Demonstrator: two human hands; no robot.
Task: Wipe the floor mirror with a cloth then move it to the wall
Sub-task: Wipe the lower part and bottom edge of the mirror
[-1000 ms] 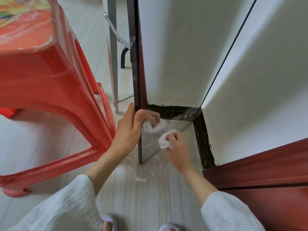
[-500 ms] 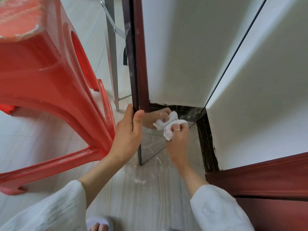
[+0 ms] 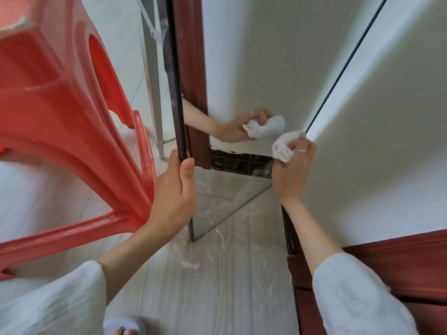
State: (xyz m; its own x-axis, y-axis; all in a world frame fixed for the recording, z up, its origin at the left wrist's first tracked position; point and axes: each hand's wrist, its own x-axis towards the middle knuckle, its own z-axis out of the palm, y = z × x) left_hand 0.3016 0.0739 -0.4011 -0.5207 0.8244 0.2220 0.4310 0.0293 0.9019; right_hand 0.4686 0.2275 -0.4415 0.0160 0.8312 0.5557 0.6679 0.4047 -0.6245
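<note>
Far left: red plastic stool (image 3: 72, 146) fills that side of the head view, its near leg close beside the mirror's edge. Behind it, a metal stand leg (image 3: 151, 76) rises from the tiled floor (image 3: 217, 286).

Centre-left: left hand (image 3: 175, 197) grips the floor mirror (image 3: 242, 197) by its dark left edge, thumb on the glass side, fingers wrapped behind. The mirror stands upright on the floor, bottom corner down near the wrist, right edge running up close along the white wall (image 3: 387, 141). I read it as not yet set against the wall.

Centre-right: right hand (image 3: 290, 170) is closed on a bunched white cloth (image 3: 284, 146), pressing it to the glass near the right edge, low on the pane. Its reflection shows just left of it. Ring on one finger.

Right: dark skirting (image 3: 290, 238) and a red-brown wood frame (image 3: 387, 267) at the wall's foot.

Judgement: wiping step in hand; the move comes after.

Risks from here:
- The floor shows white smears around the mirror's foot; if slick, the base could skid under sideways wiping pressure.
- Only one hand steadies the frame; a hard push at the far edge could twist it out of that grip.
- The stool crowds the left side and could catch the frame when it is shifted.
</note>
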